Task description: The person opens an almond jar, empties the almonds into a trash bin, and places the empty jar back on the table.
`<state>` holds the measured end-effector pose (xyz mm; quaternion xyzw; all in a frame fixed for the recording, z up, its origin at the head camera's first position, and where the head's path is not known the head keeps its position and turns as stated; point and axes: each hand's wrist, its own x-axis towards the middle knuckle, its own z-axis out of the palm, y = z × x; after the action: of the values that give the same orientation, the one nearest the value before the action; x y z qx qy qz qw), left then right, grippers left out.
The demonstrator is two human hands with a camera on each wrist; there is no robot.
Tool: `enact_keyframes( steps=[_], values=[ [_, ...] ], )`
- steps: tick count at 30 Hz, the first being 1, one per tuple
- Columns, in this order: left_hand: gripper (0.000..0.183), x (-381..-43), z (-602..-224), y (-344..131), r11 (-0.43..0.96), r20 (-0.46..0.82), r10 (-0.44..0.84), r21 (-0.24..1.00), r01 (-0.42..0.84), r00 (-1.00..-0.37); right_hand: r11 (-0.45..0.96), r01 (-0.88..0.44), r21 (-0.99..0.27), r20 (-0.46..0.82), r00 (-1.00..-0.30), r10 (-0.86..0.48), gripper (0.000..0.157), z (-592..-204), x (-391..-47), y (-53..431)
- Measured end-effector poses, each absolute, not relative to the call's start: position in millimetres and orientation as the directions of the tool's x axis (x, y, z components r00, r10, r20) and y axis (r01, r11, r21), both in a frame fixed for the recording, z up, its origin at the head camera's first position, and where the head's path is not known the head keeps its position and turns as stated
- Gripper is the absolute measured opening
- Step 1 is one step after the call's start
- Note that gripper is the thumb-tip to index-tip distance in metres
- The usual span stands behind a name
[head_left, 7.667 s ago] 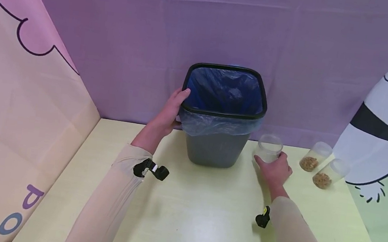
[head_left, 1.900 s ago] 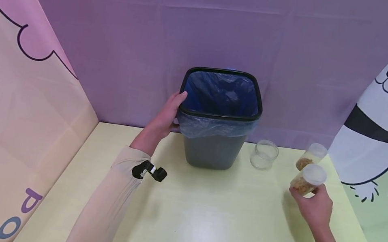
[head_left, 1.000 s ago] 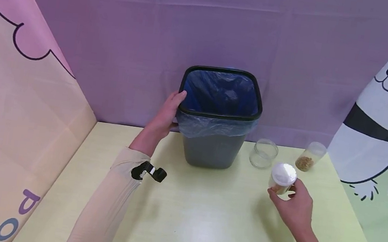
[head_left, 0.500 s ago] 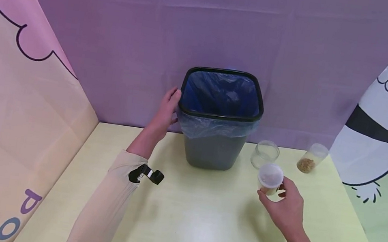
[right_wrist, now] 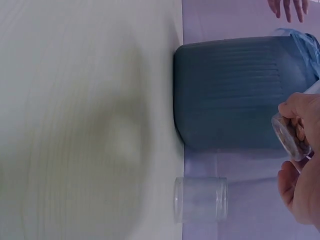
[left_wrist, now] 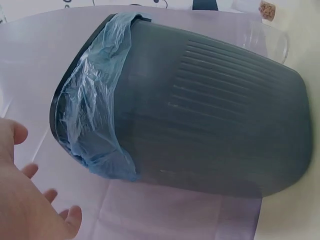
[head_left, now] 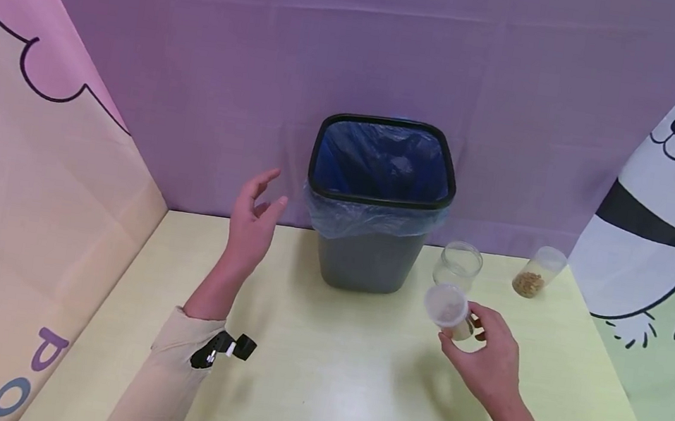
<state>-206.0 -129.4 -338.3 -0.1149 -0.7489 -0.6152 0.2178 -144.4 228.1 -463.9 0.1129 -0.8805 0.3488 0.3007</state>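
Right hand (head_left: 487, 358) grips a capped jar (head_left: 448, 306) near a clear jar (head_left: 457, 263), left hand (head_left: 250, 233) relaxed beside a bin (head_left: 369, 263).

You see a matt, ribbed plastic bin (head_left: 369, 261) with a glossy, crinkled film liner (head_left: 368, 220). The jar (head_left: 449, 310) you hold looks like smooth, clear plastic, the tabletop (head_left: 315, 378) faintly glossy, and the backdrop (head_left: 232, 83) matt, creased cloth.
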Motion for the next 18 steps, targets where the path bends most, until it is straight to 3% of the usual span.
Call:
enact_keyframes(
  steps=[6, 13, 18],
  values=[
    [0.034, -181.9, -349.6, -135.4, 0.193, 0.468, 0.042, 0.863, 0.467, -0.883, 0.715, -0.425, -0.555, 0.604, -0.797, -0.006, 0.053, -460.8, -141.8, 219.3],
    [0.026, -150.8, -352.9, -141.7, 0.248, 0.41, 0.23, 0.853, 0.46, -0.883, 0.718, -0.492, -0.492, 0.657, -0.751, -0.065, 0.056, -457.6, -138.3, 209.2],
    [0.024, -136.0, -360.3, -135.1, 0.268, 0.38, 0.266, 0.854, 0.446, -0.886, 0.725, -0.535, -0.435, 0.698, -0.709, -0.104, 0.055, -458.5, -137.2, 204.1]
  ],
)
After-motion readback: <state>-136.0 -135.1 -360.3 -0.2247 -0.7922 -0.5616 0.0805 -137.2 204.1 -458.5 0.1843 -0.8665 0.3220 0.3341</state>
